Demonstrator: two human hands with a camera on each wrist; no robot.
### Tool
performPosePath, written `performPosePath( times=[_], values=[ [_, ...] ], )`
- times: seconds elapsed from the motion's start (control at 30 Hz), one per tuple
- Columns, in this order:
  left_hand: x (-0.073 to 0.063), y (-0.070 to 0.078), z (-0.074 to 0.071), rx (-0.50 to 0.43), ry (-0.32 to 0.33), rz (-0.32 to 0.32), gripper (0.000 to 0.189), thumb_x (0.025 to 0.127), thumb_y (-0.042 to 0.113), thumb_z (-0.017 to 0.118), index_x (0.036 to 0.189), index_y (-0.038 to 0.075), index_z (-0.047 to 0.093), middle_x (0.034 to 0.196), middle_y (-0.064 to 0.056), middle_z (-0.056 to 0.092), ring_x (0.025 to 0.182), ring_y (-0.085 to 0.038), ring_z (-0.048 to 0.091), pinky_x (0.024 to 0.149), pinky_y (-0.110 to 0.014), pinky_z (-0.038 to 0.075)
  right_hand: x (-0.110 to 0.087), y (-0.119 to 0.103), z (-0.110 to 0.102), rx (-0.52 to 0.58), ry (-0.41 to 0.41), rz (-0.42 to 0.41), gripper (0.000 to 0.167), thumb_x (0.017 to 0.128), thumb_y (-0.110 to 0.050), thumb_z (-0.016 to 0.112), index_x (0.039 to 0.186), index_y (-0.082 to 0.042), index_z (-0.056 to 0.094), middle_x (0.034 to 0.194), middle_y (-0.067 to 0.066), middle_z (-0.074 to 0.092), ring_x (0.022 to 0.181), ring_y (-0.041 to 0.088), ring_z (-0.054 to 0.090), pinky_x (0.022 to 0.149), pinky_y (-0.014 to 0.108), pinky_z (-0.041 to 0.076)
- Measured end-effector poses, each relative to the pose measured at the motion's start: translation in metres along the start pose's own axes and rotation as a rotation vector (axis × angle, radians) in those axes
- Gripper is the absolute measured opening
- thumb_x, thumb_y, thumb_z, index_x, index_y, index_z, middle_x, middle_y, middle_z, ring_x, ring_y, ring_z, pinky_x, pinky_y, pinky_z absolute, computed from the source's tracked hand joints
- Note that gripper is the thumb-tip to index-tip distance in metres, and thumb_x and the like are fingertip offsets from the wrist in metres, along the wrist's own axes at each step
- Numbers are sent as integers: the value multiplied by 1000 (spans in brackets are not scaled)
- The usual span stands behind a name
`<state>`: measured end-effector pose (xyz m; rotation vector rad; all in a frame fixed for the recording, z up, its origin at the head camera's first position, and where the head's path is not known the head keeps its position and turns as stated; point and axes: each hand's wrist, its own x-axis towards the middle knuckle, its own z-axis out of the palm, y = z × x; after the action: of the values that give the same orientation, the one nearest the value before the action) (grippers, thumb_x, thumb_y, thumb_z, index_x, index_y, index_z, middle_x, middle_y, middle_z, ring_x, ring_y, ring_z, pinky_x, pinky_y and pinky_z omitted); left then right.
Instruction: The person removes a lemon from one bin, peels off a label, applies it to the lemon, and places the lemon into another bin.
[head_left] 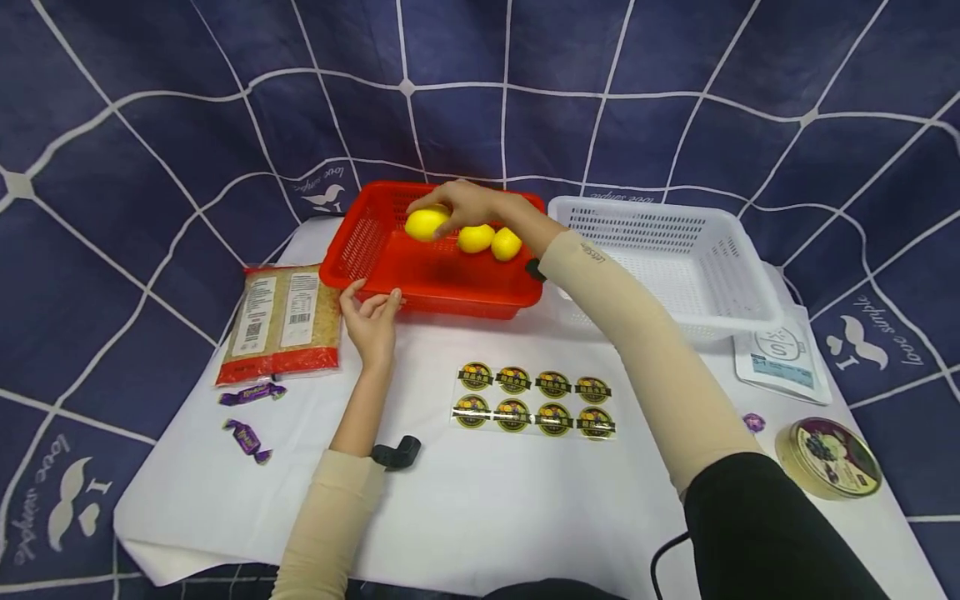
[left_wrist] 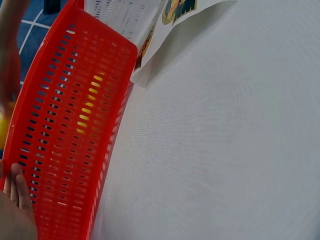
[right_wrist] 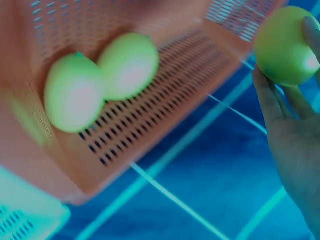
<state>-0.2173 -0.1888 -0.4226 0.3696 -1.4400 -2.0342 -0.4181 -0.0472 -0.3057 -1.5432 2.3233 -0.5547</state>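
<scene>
Above the red basket (head_left: 450, 303), the right-hand grip (head_left: 468, 202) is clasping a lemon (head_left: 425, 224) in curled fingers while the left-hand grip (head_left: 372, 325) is pinching that basket's rim; smooth peel could be inviting a slip, possibly bruising two lemons (head_left: 476, 239) resting inside.

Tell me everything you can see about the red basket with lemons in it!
The red rectangular basket looks like shiny plastic, with rows of slots through its walls and a rim around its open top. It sits on the white cloth, between a clear bag of pale grains and a white slotted plastic basket. Two oval yellow lemons lie inside, towards the white one. The left hand touches the red basket's near side.
</scene>
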Motion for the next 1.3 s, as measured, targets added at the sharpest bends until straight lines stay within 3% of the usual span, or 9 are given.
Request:
performPosePath(
  times=[0.17,0.3,0.5,0.7,0.83,1.0,1.17,1.3],
  values=[
    [5,-8,-1,7,28,-6,58,76,4,74,124,9,41,76,-9,57,70,-22,64,74,-28,55,-50,-36,-17,-26,203,-40,52,80,-30,72,129,-25,56,119,-7,58,98,10,49,85,25,43],
    [4,-8,2,-15,31,-22,59,75,1,74,123,9,41,74,-8,58,68,-20,64,73,-29,55,-99,-66,-15,-74,305,-53,52,79,-33,72,128,-23,57,115,-3,59,97,12,49,78,30,48],
    [1,4,3,-31,6,-38,58,76,-4,72,123,4,39,74,-11,57,66,-22,64,73,-29,55,-171,-95,13,-79,436,-8,54,78,-32,74,129,-23,56,116,0,57,102,15,50,81,33,49],
    [4,4,4,-60,4,-55,55,74,-6,72,118,5,40,71,-11,57,65,-23,64,72,-28,56,-228,-92,63,12,554,79,56,76,-26,77,128,-23,56,115,1,56,100,14,51,84,33,48],
    [5,5,3,-74,10,-65,56,74,-7,72,118,5,40,70,-11,57,64,-23,64,71,-28,56,-248,-79,98,94,589,147,56,76,-29,77,129,-24,56,115,0,56,101,14,53,83,33,48],
    [6,7,1,-75,16,-84,56,73,-6,73,117,7,40,71,-12,58,65,-23,64,72,-27,56,-255,-54,132,151,544,254,57,78,-23,76,131,-23,54,120,4,54,105,19,51,86,38,47],
    [7,4,1,-54,11,-98,57,73,-4,74,117,10,40,73,-11,58,66,-22,64,71,-26,55,-258,-30,157,179,489,372,58,78,-20,75,132,-20,53,123,9,52,107,24,50,88,41,45],
    [9,-3,1,-40,14,-94,58,72,-1,75,117,11,42,73,-9,58,65,-20,64,70,-25,55,-263,-17,170,210,455,396,58,77,-20,77,130,-18,54,125,9,53,115,25,46,97,43,40]
  ],
)
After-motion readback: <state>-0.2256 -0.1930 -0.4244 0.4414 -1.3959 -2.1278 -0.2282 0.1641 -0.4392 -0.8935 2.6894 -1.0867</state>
